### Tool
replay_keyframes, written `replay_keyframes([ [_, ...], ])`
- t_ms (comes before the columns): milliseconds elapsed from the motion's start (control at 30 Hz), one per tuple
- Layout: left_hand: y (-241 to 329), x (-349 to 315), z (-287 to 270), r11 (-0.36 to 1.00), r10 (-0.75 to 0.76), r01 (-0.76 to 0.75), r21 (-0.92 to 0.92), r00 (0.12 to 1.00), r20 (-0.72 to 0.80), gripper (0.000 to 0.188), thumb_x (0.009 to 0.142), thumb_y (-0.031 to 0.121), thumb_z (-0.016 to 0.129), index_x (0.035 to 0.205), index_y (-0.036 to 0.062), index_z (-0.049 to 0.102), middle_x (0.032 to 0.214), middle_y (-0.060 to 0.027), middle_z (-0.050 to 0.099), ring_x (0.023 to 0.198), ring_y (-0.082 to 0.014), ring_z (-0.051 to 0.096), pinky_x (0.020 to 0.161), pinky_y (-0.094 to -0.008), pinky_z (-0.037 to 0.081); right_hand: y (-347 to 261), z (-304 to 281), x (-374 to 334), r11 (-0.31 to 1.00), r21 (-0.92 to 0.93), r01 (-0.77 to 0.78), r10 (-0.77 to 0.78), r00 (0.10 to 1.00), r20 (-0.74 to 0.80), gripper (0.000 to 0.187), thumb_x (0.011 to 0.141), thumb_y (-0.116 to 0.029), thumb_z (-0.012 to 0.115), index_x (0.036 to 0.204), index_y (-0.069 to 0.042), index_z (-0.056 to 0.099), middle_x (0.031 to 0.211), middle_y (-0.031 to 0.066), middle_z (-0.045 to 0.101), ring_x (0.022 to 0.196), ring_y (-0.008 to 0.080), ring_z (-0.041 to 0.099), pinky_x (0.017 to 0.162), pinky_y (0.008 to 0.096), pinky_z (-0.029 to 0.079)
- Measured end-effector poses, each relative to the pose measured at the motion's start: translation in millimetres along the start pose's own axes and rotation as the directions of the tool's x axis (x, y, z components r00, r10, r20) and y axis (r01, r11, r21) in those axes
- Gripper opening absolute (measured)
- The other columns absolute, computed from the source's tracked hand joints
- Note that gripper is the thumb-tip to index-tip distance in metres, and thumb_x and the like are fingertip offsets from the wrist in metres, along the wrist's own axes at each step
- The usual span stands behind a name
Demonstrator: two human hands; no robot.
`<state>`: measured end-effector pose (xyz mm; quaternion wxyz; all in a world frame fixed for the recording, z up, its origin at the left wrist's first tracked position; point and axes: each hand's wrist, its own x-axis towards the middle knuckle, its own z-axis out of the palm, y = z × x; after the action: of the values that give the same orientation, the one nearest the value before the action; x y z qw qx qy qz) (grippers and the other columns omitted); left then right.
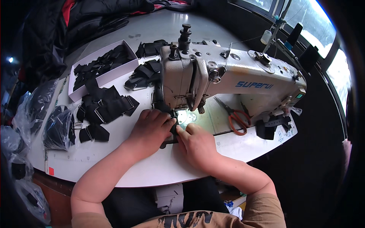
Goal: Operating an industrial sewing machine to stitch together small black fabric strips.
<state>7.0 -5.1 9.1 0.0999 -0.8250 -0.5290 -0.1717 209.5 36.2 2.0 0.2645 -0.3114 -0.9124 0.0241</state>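
Observation:
A white sewing machine stands on the table with its lit needle area just beyond my fingertips. My left hand is closed on a black strap, which runs from beyond the fingers in under the presser foot. Close beside it, my right hand has its fingers together, pinching the near part of the same strap at the needle plate. The fingers hide most of the strap between the two hands, and the needle point is too small to make out.
Black straps with metal buckles lie in a heap to the left. A white box of similar straps stands behind them. Scissors with orange handles rest under the machine arm. Plastic-wrapped bundles sit at the table's left edge.

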Motion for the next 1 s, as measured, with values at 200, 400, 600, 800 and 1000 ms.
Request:
replay_keyframes([
  [200, -4, 2, 2, 1.000, 0.006, -0.006, 0.018, 1.000, -0.017, 0.049, 0.079, 0.021, 0.078, 0.125, 0.0107, 0.067, 0.120, -0.0023, 0.060, 0.115, -0.0226, 0.053, 0.101, -0.0400, 0.038, 1, 0, 1, 1.000, 0.023, -0.017, 0.015, 0.997, 0.073, 0.031, 0.091, -0.015, 0.063, 0.120, -0.005, 0.066, 0.089, 0.0120, 0.057, 0.083, 0.0314, 0.060, 0.066, 0.0431, 0.050],
  [400, -6, 5, 1, 0.999, 0.009, -0.009, 0.041, 1.000, 0.004, 0.045, 0.081, 0.021, 0.075, 0.125, 0.0113, 0.068, 0.119, -0.0018, 0.063, 0.113, -0.0227, 0.055, 0.100, -0.0400, 0.041, -2, 1, 3, 0.999, 0.020, -0.026, 0.024, 0.994, 0.104, 0.035, 0.092, -0.015, 0.061, 0.125, -0.004, 0.063, 0.091, 0.0126, 0.057, 0.085, 0.0321, 0.060, 0.067, 0.0441, 0.050],
  [600, -13, 9, 3, 0.998, 0.053, -0.052, -0.019, 0.999, 0.003, 0.034, 0.085, 0.020, 0.070, 0.116, 0.0084, 0.070, 0.111, -0.0039, 0.067, 0.106, -0.0243, 0.060, 0.093, -0.0386, 0.047, -1, 2, 3, 0.999, 0.016, -0.043, 0.041, 0.992, 0.121, 0.043, 0.091, -0.015, 0.061, 0.132, -0.002, 0.058, 0.093, 0.0127, 0.058, 0.087, 0.0323, 0.060, 0.069, 0.0443, 0.051],
  [800, -15, 10, 5, 0.998, 0.051, -0.052, -0.027, 0.998, -0.036, 0.031, 0.085, 0.018, 0.068, 0.115, 0.0089, 0.070, 0.112, -0.0042, 0.067, 0.103, -0.0253, 0.062, 0.090, -0.0389, 0.050, 4, -2, 5, 0.978, 0.150, -0.146, 0.135, 0.987, 0.082, 0.034, 0.087, -0.008, 0.061, 0.120, -0.005, 0.069, 0.089, 0.0130, 0.061, 0.084, 0.0338, 0.063, 0.068, 0.0456, 0.051],
  [1000, -17, 6, 5, 0.997, 0.073, -0.074, -0.038, 0.997, -0.016, 0.030, 0.085, 0.014, 0.063, 0.114, 0.0093, 0.070, 0.116, -0.0045, 0.067, 0.108, -0.0266, 0.063, 0.092, -0.0400, 0.052, 4, -3, 7, 0.987, 0.126, -0.104, 0.095, 0.992, 0.082, 0.034, 0.082, -0.005, 0.062, 0.114, -0.006, 0.071, 0.088, 0.0128, 0.061, 0.083, 0.0343, 0.063, 0.068, 0.0463, 0.051],
])
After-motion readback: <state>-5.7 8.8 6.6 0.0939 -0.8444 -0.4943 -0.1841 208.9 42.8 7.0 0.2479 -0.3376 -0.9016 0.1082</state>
